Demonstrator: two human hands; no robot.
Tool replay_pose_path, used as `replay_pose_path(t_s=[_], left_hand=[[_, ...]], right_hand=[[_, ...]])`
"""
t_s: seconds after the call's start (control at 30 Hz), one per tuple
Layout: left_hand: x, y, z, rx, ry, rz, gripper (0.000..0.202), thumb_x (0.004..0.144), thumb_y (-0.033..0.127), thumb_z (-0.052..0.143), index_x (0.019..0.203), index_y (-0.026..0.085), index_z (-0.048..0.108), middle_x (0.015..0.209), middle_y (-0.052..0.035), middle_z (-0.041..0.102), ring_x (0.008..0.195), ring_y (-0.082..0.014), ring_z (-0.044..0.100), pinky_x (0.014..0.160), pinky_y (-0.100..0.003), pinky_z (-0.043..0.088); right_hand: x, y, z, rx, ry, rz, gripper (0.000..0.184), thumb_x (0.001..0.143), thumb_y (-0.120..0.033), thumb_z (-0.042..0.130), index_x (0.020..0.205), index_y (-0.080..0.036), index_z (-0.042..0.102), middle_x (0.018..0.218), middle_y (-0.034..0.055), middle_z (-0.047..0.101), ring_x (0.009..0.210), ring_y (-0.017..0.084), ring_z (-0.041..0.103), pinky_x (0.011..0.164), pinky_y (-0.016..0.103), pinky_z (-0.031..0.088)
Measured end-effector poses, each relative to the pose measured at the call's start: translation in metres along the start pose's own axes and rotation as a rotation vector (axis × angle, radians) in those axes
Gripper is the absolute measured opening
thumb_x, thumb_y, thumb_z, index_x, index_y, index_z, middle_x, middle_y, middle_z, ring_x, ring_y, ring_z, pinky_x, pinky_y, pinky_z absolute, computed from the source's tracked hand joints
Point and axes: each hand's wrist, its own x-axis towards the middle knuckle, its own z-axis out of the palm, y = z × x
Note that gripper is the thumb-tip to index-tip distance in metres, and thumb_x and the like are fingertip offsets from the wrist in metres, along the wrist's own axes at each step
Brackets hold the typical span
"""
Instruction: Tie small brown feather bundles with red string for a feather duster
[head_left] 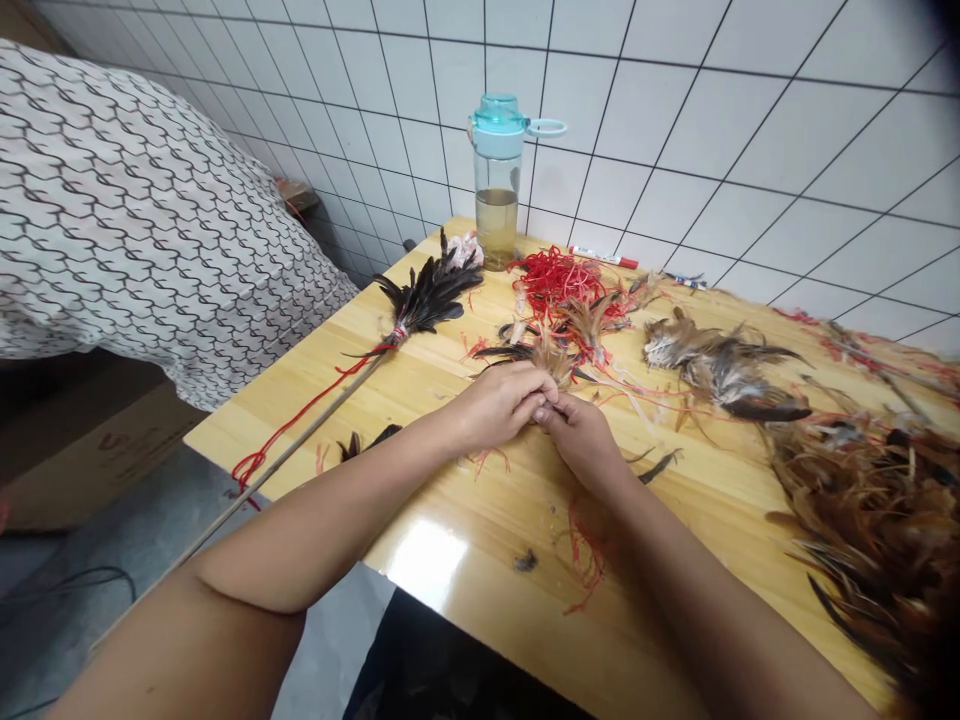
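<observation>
Above the middle of the table, my left hand [510,403] and my right hand [585,437] meet, fingertips pinched together. Whatever lies between the fingers is hidden. Just behind them, brown and dark feathers [553,358] show, but I cannot tell whether these are held or lie on the table. To the left, a thin stick [307,432] slants over the table edge, its far end bound with black feathers [426,298]. Red string [304,408] trails beside the stick. A tangled heap of red string [559,280] lies beyond my hands.
A water bottle [498,185] with a turquoise lid stands at the table's [465,500] far corner, near a red-and-white marker [604,257]. Feather bundles [716,365] and a large brown feather pile [877,510] lie right. Patterned cloth [150,220] covers something at left; a tiled wall [675,110] rises behind.
</observation>
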Motion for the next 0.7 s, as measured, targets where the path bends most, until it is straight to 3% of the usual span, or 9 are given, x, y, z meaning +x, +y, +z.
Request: replay_pose_path(t_s=[0.33, 0.53, 0.7], left_hand=[[0.0007, 0.0024, -0.0026, -0.063, -0.050, -0.149, 0.009, 0.076, 0.015, 0.062, 0.085, 0.017, 0.062, 0.080, -0.0013, 0.064, 0.075, -0.0125, 0.057, 0.071, -0.024, 0.042], [0.0015, 0.0059, 0.0011, -0.037, 0.014, -0.160, 0.007, 0.077, 0.012, 0.056, 0.076, 0.017, 0.060, 0.072, 0.0003, 0.062, 0.070, -0.0109, 0.055, 0.068, -0.023, 0.039], [0.0016, 0.0007, 0.0004, -0.202, 0.004, -0.239, 0.006, 0.078, 0.017, 0.053, 0.077, 0.015, 0.059, 0.070, 0.0012, 0.062, 0.063, -0.0088, 0.054, 0.060, -0.020, 0.039]], right_hand=[[-0.0009, -0.0032, 0.0025, -0.160, 0.029, -0.022, 0.014, 0.078, -0.022, 0.054, 0.077, -0.021, 0.067, 0.077, 0.0030, 0.069, 0.074, 0.019, 0.058, 0.070, 0.030, 0.041], [-0.0020, -0.0012, 0.0062, -0.276, 0.057, -0.075, 0.012, 0.077, -0.018, 0.053, 0.075, -0.019, 0.065, 0.078, 0.0054, 0.067, 0.074, 0.018, 0.057, 0.070, 0.030, 0.039], [-0.0010, -0.0009, 0.0039, -0.215, 0.063, -0.056, 0.012, 0.075, -0.023, 0.059, 0.063, -0.020, 0.058, 0.070, 0.0017, 0.063, 0.067, 0.015, 0.052, 0.065, 0.028, 0.038]])
